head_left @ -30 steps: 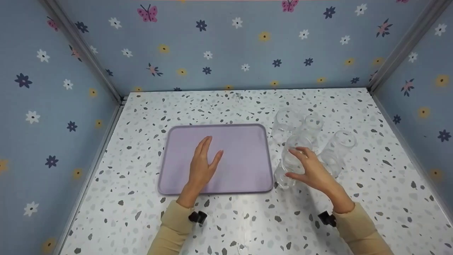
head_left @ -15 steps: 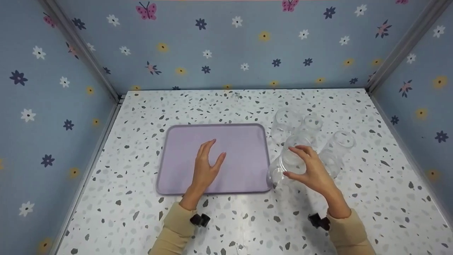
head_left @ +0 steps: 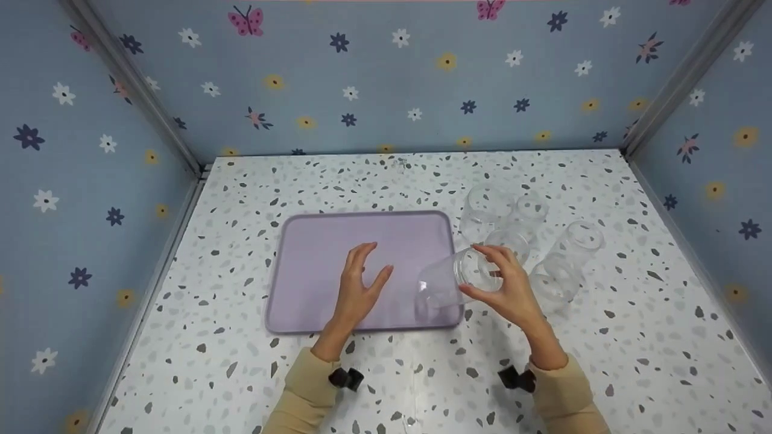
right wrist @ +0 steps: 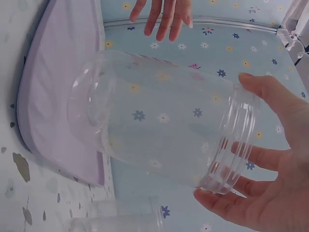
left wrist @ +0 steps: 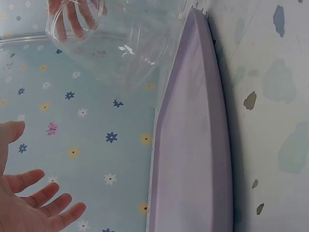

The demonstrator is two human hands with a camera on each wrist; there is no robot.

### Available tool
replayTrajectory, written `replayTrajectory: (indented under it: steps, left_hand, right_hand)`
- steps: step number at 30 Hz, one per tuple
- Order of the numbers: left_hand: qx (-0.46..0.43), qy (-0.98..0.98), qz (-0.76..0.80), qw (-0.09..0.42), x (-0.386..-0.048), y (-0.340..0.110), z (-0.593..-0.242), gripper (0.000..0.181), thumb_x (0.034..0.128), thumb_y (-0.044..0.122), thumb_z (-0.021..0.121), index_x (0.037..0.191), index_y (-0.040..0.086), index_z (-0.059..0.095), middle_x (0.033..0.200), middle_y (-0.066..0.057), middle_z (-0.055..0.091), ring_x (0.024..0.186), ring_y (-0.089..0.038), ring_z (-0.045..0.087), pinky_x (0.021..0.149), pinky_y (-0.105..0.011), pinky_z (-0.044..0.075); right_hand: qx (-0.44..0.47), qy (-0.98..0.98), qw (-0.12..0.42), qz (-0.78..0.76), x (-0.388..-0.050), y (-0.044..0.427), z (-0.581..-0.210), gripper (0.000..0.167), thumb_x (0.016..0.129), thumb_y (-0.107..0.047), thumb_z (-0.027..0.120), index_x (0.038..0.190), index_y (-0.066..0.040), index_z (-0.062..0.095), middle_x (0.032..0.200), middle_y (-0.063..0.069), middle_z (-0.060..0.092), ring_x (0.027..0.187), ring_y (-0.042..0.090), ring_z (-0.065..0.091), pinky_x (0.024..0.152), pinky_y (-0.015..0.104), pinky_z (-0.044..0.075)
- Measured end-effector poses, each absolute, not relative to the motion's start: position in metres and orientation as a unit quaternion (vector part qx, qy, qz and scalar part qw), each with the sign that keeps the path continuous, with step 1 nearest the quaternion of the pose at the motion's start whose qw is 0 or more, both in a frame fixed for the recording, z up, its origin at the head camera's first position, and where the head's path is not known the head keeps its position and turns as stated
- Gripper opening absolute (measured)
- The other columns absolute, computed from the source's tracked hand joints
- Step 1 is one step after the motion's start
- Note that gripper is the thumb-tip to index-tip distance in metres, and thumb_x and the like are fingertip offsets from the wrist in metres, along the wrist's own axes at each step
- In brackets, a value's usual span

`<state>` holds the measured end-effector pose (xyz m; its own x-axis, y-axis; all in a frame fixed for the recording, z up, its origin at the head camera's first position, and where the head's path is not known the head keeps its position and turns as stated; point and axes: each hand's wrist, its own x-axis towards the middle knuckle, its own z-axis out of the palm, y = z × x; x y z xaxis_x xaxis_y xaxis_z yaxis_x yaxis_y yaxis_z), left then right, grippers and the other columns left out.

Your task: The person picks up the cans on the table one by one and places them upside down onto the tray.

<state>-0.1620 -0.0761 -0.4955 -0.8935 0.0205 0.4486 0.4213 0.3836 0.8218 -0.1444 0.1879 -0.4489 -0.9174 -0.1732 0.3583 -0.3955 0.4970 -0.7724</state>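
My right hand grips a clear plastic jar around its threaded neck. The jar is tilted, its closed base pointing left over the right part of the lilac tray. Whether its base touches the tray I cannot tell from the head view. My left hand hovers above the middle of the tray, thumb and fingers apart, holding nothing. In the left wrist view the left hand shows spread fingers, and the held jar appears at the top.
Several more clear jars stand on the speckled table to the right of the tray, among them a wide jar at the back and a slim jar farther right. Flower-patterned panels enclose the back and sides.
My right hand has moved left with the jar, carrying it from the group beside the tray to over the tray's right side. The left hand has drifted slightly right.
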Motion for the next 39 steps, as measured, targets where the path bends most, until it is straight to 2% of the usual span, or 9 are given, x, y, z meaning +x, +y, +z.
replayTrajectory:
  steps: [5,11,15,18,23,27,31,39]
  left_hand:
    - [-0.129,-0.802,-0.559,0.166,-0.159,-0.073,-0.493,0.045,0.0843,0.018,0.061,0.123,0.000,0.047,0.122,-0.016,0.043,0.113,-0.028,0.041,0.082,-0.048,0.040]
    - [-0.135,-0.792,-0.581,0.131,-0.145,-0.066,-0.461,0.042,0.0848,0.008,0.058,0.122,-0.007,0.044,0.122,-0.025,0.041,0.111,-0.035,0.039,0.084,-0.051,0.038]
    - [-0.139,-0.787,-0.590,0.112,-0.145,-0.064,-0.462,0.044,0.0849,0.009,0.058,0.124,-0.006,0.043,0.124,-0.024,0.040,0.112,-0.034,0.039,0.084,-0.049,0.039]
    - [-0.138,-0.781,-0.602,0.090,-0.146,-0.063,-0.464,0.047,0.0847,0.010,0.058,0.126,-0.005,0.041,0.126,-0.024,0.039,0.113,-0.034,0.038,0.084,-0.050,0.039]
    - [-0.133,-0.761,-0.633,0.056,-0.148,-0.062,-0.467,0.052,0.0838,0.010,0.057,0.130,-0.002,0.037,0.130,-0.023,0.036,0.114,-0.036,0.038,0.083,-0.052,0.040]
    - [-0.131,-0.745,-0.653,0.036,-0.150,-0.061,-0.471,0.056,0.0828,0.011,0.058,0.132,-0.001,0.034,0.132,-0.022,0.033,0.114,-0.039,0.037,0.080,-0.048,0.042]
    - [-0.133,-0.721,-0.679,0.022,-0.151,-0.061,-0.473,0.060,0.0817,0.010,0.059,0.133,-0.002,0.030,0.134,-0.023,0.029,0.116,-0.039,0.036,0.078,-0.041,0.046]
    - [-0.128,-0.670,-0.731,0.015,-0.155,-0.063,-0.476,0.062,0.0793,0.006,0.061,0.132,-0.003,0.029,0.129,-0.019,0.031,0.112,-0.038,0.039,0.075,-0.033,0.047]
  right_hand:
    - [0.152,-0.832,0.123,0.519,-0.135,0.169,-0.431,0.061,0.066,-0.004,0.077,0.120,0.003,0.050,0.113,0.022,0.046,0.098,0.037,0.046,0.074,0.047,0.047]
    - [0.142,-0.796,0.123,0.576,-0.138,0.160,-0.434,0.058,0.069,-0.002,0.074,0.121,0.006,0.048,0.115,0.025,0.046,0.097,0.035,0.048,0.074,0.049,0.046]
    - [0.127,-0.768,0.103,0.619,-0.142,0.157,-0.442,0.058,0.072,0.000,0.070,0.123,0.007,0.045,0.117,0.028,0.044,0.100,0.036,0.048,0.076,0.053,0.044]
    - [0.120,-0.750,0.091,0.644,-0.146,0.155,-0.447,0.056,0.073,0.004,0.068,0.124,0.009,0.043,0.119,0.030,0.042,0.100,0.037,0.047,0.076,0.048,0.046]
    - [0.115,-0.722,0.069,0.679,-0.156,0.156,-0.462,0.051,0.076,0.008,0.063,0.123,0.010,0.043,0.116,0.029,0.044,0.100,0.042,0.047,0.078,0.033,0.046]
    - [0.100,-0.713,0.048,0.692,-0.163,0.158,-0.476,0.048,0.080,0.004,0.060,0.125,0.006,0.044,0.116,0.026,0.045,0.101,0.036,0.049,0.081,0.030,0.044]
    - [0.072,-0.688,0.016,0.722,-0.165,0.156,-0.482,0.047,0.083,-0.004,0.059,0.127,0.002,0.043,0.118,0.022,0.046,0.100,0.029,0.051,0.075,0.029,0.048]
    - [0.030,-0.630,-0.034,0.775,-0.168,0.151,-0.488,0.049,0.084,-0.007,0.055,0.129,0.004,0.038,0.121,0.022,0.042,0.097,0.021,0.054,0.075,0.033,0.049]
